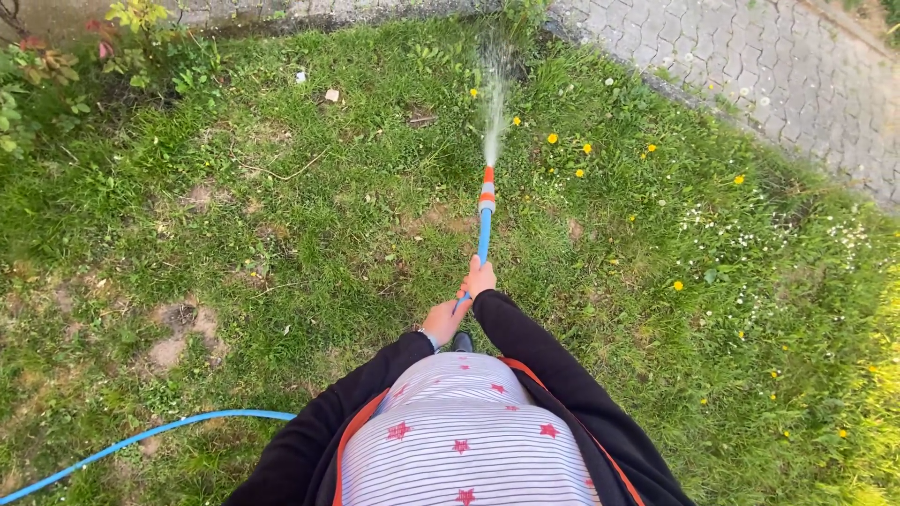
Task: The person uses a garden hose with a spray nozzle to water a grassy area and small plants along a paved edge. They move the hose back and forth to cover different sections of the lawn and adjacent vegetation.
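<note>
Head view: both hands (464, 300) grip the blue hose (484, 234), orange nozzle (487, 186) spraying.

Outdoor daylight. Patchy green lawn (281, 234) with bare dirt spots (178, 337), yellow dandelions (581, 150) and small white daisies (731, 234). Grey paved path (750, 66) runs along top right. Leafy shrub (56, 75) at top left corner. Sunlit grass at right edge.

hands (461, 300) gripping blue hose (484, 234), spraying — grass (281, 234)
</note>
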